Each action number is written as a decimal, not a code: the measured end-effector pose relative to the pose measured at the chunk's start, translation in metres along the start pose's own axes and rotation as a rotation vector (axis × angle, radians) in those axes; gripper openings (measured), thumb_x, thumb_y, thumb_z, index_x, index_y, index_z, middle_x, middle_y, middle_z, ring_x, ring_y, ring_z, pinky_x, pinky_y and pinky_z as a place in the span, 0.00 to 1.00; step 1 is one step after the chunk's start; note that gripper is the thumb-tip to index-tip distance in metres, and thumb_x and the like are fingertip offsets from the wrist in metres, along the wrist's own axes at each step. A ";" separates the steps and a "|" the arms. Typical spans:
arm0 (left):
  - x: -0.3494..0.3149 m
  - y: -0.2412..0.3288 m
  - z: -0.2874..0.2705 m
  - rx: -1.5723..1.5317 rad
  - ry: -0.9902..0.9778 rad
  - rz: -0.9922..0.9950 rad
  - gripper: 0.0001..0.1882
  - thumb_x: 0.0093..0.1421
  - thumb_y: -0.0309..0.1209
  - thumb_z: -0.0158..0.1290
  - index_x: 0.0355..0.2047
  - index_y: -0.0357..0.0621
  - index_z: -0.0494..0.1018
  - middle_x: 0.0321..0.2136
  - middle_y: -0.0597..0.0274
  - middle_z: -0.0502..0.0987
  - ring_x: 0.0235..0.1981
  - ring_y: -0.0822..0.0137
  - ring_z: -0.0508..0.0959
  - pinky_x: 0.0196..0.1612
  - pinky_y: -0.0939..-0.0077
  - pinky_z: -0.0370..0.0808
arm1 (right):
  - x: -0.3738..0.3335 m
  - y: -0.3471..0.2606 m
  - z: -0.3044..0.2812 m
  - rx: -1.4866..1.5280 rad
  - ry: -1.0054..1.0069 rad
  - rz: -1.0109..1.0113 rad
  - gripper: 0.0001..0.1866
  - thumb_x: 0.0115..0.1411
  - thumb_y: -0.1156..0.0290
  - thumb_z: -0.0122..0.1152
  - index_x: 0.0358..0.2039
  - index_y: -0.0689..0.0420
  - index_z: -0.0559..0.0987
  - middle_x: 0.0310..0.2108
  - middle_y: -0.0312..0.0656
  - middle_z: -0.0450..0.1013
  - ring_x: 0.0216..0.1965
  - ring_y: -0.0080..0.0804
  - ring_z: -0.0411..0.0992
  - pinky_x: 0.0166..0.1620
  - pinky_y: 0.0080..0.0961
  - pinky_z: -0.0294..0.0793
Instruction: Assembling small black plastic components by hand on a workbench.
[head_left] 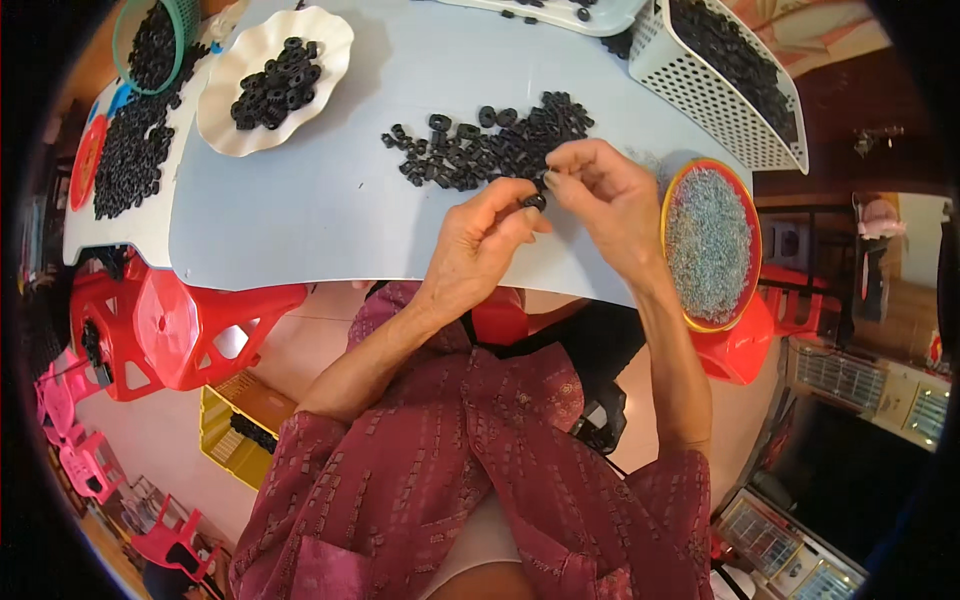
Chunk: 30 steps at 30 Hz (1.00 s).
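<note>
My left hand [468, 248] pinches a small black plastic part [535, 202] between thumb and fingers, just above the table's near side. Right beside it, my right hand [612, 205] has its thumb and forefinger pressed together close to that part. Whatever sits between those right fingertips is too small to make out. Beyond both hands spreads a loose pile of small black parts [450, 155] on the pale blue table [300, 220]. A red bowl with a yellow rim, full of tiny silvery pieces [708, 245], stands to the right of my right hand.
A white scalloped dish [222, 115] holds black parts at the far left. A white perforated basket [690, 95] of black parts stands far right. More black parts [135, 155] lie on a side table. Red stools [175, 325] and a yellow crate [225, 440] are below.
</note>
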<state>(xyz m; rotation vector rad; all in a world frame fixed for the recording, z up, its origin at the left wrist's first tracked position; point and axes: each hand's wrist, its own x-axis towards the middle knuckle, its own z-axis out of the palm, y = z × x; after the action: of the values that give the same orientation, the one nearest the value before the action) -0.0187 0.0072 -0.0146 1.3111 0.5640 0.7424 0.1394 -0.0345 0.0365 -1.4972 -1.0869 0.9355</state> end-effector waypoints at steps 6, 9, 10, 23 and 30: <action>0.000 0.000 0.006 0.039 0.006 0.027 0.11 0.62 0.25 0.47 0.43 0.33 0.70 0.28 0.60 0.78 0.30 0.74 0.74 0.36 0.79 0.72 | -0.025 0.021 0.008 0.223 0.051 -0.073 0.07 0.57 0.81 0.61 0.38 0.64 0.77 0.25 0.33 0.74 0.28 0.16 0.70 0.34 0.13 0.70; 0.000 -0.003 0.008 0.057 0.005 0.056 0.11 0.61 0.25 0.48 0.42 0.32 0.70 0.28 0.59 0.77 0.31 0.74 0.75 0.36 0.80 0.72 | -0.027 0.023 0.009 0.292 0.074 -0.080 0.06 0.58 0.81 0.60 0.37 0.65 0.77 0.26 0.35 0.75 0.29 0.17 0.71 0.34 0.14 0.71; 0.000 -0.002 0.008 0.084 0.005 0.071 0.11 0.61 0.25 0.48 0.42 0.33 0.70 0.27 0.59 0.77 0.32 0.75 0.75 0.35 0.80 0.71 | -0.027 0.025 0.008 0.297 0.074 -0.080 0.06 0.58 0.81 0.60 0.37 0.65 0.77 0.26 0.35 0.75 0.29 0.17 0.71 0.34 0.14 0.71; -0.001 -0.006 0.006 0.188 0.023 0.090 0.09 0.61 0.26 0.50 0.41 0.35 0.71 0.24 0.63 0.75 0.25 0.78 0.68 0.27 0.81 0.67 | -0.031 0.037 0.003 0.219 0.047 -0.138 0.07 0.60 0.78 0.58 0.39 0.65 0.77 0.29 0.37 0.75 0.31 0.19 0.73 0.36 0.16 0.73; 0.000 -0.007 0.008 0.192 0.019 0.129 0.09 0.61 0.27 0.50 0.41 0.35 0.71 0.25 0.62 0.76 0.25 0.77 0.69 0.27 0.81 0.67 | -0.031 0.040 0.002 0.189 0.054 -0.198 0.07 0.60 0.80 0.57 0.39 0.65 0.78 0.31 0.36 0.75 0.31 0.19 0.74 0.36 0.17 0.74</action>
<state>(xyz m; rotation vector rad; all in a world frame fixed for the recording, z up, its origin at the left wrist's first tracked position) -0.0117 0.0012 -0.0202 1.5310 0.5809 0.8230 0.1353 -0.0669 -0.0027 -1.2298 -1.0557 0.8309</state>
